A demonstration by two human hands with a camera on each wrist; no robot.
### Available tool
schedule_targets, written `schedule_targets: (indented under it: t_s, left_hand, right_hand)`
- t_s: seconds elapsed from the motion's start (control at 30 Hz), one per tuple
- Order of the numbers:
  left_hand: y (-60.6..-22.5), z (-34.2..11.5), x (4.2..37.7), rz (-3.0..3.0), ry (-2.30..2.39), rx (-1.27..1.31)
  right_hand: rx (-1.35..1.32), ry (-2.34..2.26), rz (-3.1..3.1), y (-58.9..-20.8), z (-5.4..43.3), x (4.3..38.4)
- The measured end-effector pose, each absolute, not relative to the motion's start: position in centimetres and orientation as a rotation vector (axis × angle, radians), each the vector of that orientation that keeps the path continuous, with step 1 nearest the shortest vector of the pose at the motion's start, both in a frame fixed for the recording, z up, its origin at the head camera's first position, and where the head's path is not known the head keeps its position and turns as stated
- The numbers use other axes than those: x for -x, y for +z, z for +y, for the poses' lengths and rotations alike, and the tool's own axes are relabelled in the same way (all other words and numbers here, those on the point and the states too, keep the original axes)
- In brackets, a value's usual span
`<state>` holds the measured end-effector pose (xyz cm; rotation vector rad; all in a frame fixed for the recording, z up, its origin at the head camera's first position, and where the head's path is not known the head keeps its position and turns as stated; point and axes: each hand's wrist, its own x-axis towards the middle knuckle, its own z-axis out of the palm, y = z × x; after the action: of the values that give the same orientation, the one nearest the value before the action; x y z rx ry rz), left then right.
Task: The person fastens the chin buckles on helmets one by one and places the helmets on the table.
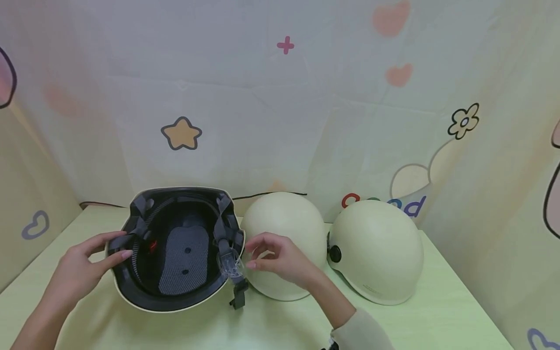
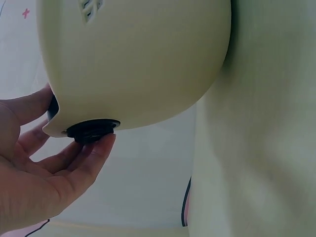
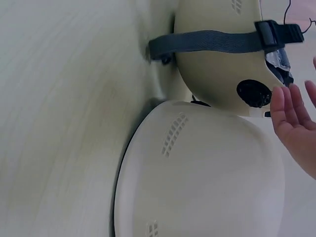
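Note:
An upturned cream helmet [image 1: 185, 253] rests on its shell on the table, its black padded inside facing me. My left hand [image 1: 80, 267] grips its left rim, thumb over the inner edge; in the left wrist view its fingers lie against a black round knob [image 2: 93, 129] on the shell. The right hand [image 1: 280, 257] is at the opposite rim, fingers loosely bent and nothing in them. Beside those fingertips, the dark chin strap [image 1: 224, 243] carries a clear plastic wrapping [image 1: 229, 264]. The strap's buckle end [image 1: 238, 294] hangs outside the rim.
Two more cream helmets stand dome up to the right: a middle one [image 1: 286, 214], partly behind my right hand, and another [image 1: 378, 253] with a black side knob [image 1: 335, 253]. A printed cloth [image 1: 245, 112] hangs behind the pale table [image 1: 446, 301].

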<state>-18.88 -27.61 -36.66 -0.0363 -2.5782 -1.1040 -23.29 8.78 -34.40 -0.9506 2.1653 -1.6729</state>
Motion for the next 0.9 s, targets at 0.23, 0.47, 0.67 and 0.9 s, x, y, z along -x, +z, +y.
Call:
schedule_targets:
  t_s: [0.23, 0.47, 0.67, 0.9]
  left_hand:
    - [-36.6, -27.5, 18.9, -2.599, -1.077, 0.025]
    - [-36.1, -27.6, 19.0, -2.657, -1.046, 0.067]
    - [-35.7, -28.0, 19.4, -2.652, -0.935, 0.195]
    - [-34.7, -28.3, 20.2, -2.672, -0.898, 0.386]
  right_hand:
    - [1.111, -1.527, 2.172, -35.7, 9.3, 22.6]
    - [1.075, -1.539, 2.233, -36.4, 8.6, 22.4]
    - [1.174, -1.575, 2.247, -36.1, 8.3, 22.6]
    - [1.27, -1.609, 2.095, -35.3, 8.0, 22.8]
